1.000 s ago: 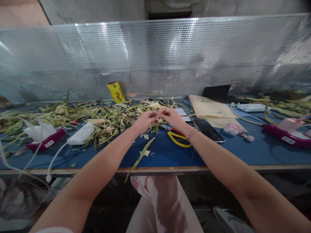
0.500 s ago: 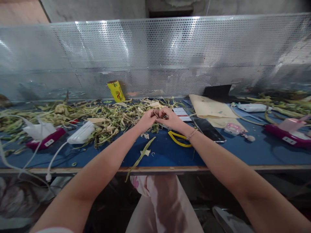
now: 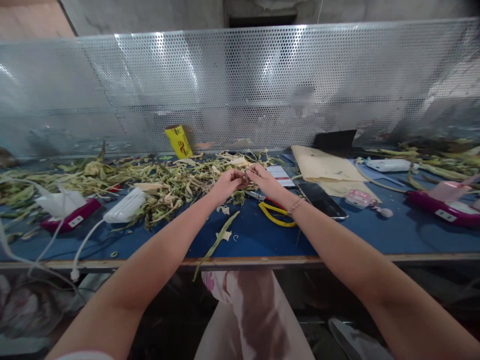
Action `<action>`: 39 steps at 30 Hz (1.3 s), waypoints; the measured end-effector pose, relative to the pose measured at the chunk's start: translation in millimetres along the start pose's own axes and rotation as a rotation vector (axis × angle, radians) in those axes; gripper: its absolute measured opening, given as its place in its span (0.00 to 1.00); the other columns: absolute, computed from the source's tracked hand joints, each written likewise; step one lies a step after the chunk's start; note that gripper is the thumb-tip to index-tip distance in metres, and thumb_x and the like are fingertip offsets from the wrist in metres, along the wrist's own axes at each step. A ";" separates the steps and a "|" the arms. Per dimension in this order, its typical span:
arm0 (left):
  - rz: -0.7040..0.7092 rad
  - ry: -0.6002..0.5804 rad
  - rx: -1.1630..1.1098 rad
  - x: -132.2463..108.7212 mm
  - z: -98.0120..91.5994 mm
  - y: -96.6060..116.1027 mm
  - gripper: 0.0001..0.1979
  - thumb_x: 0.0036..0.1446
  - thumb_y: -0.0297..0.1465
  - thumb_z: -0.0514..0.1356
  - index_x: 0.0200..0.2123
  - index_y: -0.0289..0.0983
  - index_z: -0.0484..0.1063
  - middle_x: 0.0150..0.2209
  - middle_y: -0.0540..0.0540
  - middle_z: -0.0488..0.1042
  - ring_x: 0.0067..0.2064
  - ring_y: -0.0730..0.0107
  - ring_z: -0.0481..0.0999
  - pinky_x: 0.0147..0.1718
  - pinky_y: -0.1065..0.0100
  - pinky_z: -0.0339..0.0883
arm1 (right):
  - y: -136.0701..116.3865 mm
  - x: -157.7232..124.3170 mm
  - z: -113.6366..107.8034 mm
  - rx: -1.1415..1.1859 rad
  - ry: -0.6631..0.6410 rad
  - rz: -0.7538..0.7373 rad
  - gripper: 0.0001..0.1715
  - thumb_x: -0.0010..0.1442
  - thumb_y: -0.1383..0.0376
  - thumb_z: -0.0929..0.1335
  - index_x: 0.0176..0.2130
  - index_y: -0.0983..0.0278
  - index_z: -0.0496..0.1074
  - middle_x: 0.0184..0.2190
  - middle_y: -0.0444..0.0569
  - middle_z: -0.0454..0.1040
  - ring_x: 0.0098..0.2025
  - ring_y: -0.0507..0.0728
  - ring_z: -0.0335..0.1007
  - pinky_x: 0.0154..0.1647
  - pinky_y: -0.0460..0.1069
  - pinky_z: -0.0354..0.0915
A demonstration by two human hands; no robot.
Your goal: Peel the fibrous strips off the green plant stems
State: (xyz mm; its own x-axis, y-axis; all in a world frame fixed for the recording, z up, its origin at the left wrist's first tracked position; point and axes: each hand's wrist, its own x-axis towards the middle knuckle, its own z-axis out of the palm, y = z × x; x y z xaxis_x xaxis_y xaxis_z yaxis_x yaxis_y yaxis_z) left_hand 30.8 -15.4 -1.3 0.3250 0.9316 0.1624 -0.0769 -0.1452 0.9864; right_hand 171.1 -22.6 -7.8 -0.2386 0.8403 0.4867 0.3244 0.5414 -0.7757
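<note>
Above the middle of the table, my left hand [image 3: 229, 184] and my right hand [image 3: 261, 180] meet at the fingertips. The fingers of both are pinched together, and whatever lies between them is too small to make out. Below my right hand rests a pair of scissors with yellow handles [image 3: 275, 216], its metal blades pointing left. Just behind my hands spreads a heap of dried, greenish plant stems and leaves [image 3: 176, 182]. One long dry stalk [image 3: 219, 240] lies nearer to me and hangs over the table's front edge.
Left of the heap sit a white power bank [image 3: 125, 206] and a purple power strip [image 3: 71, 216]. To the right are a black phone [image 3: 322, 201], a pink case [image 3: 358, 198], brown paper [image 3: 326, 165] and another purple strip [image 3: 438, 207]. A perforated metal screen [image 3: 240, 90] closes the back.
My right hand has lifted slightly and its fingers have straightened somewhat, so more of the scissors shows beneath it. My left hand has barely shifted.
</note>
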 end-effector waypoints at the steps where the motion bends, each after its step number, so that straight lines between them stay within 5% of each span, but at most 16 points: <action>1: -0.005 0.003 0.014 -0.2 0.1 -0.1 0.06 0.46 0.19 0.53 0.27 0.33 0.61 0.24 0.53 0.67 0.28 0.79 0.70 0.40 0.64 0.66 | 0.8 -0.3 -0.6 0.023 -0.016 0.014 0.08 0.58 0.61 0.57 0.30 0.62 0.57 0.28 0.43 0.59 0.31 0.50 0.56 0.35 0.47 0.58; 14: 0.014 -0.014 0.205 6.4 -8.4 -10.4 0.06 0.46 0.20 0.54 0.26 0.35 0.60 0.23 0.54 0.63 0.25 0.77 0.68 0.31 0.68 0.64 | 9.4 -1.2 -4.1 -0.050 -0.111 -0.110 0.14 0.61 0.57 0.52 0.30 0.60 0.58 0.27 0.46 0.59 0.32 0.54 0.58 0.35 0.50 0.60; 21: 0.197 -0.017 0.713 8.3 -17.7 -10.0 0.08 0.42 0.19 0.51 0.22 0.36 0.65 0.20 0.50 0.64 0.27 0.70 0.64 0.33 0.67 0.60 | 10.5 -2.6 -0.9 -0.162 -0.264 0.121 0.07 0.58 0.61 0.57 0.34 0.62 0.58 0.26 0.42 0.61 0.23 0.50 0.59 0.26 0.47 0.58; 25: 0.319 -0.043 0.933 6.6 -19.4 -8.5 0.11 0.38 0.16 0.50 0.20 0.36 0.65 0.25 0.46 0.65 0.33 0.65 0.65 0.37 0.65 0.59 | 11.5 -2.4 1.4 -0.353 -0.335 0.048 0.06 0.56 0.63 0.60 0.36 0.63 0.60 0.27 0.44 0.66 0.26 0.50 0.61 0.27 0.46 0.57; 31: 0.266 -0.124 1.165 1.2 -17.0 -2.7 0.10 0.43 0.19 0.47 0.25 0.35 0.65 0.30 0.43 0.68 0.35 0.64 0.66 0.36 0.66 0.59 | 7.7 -3.0 -0.2 -0.628 -0.440 -0.095 0.03 0.54 0.69 0.63 0.29 0.66 0.63 0.27 0.47 0.68 0.29 0.50 0.60 0.29 0.44 0.54; 39: 0.152 -0.052 1.048 2.5 -18.5 -3.1 0.10 0.44 0.22 0.48 0.28 0.35 0.66 0.27 0.47 0.68 0.31 0.69 0.66 0.31 0.68 0.59 | 5.2 -0.4 -2.1 -0.591 -0.294 -0.147 0.04 0.52 0.71 0.66 0.25 0.67 0.67 0.26 0.46 0.67 0.30 0.50 0.61 0.31 0.44 0.54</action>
State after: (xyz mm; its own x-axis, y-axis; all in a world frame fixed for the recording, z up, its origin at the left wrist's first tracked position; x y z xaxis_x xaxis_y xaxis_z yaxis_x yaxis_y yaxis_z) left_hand 14.4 -6.5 -4.4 0.4224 0.8675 0.2625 0.7229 -0.4972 0.4798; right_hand 174.9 -20.0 -11.2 -0.5306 0.7598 0.3756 0.6957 0.6436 -0.3192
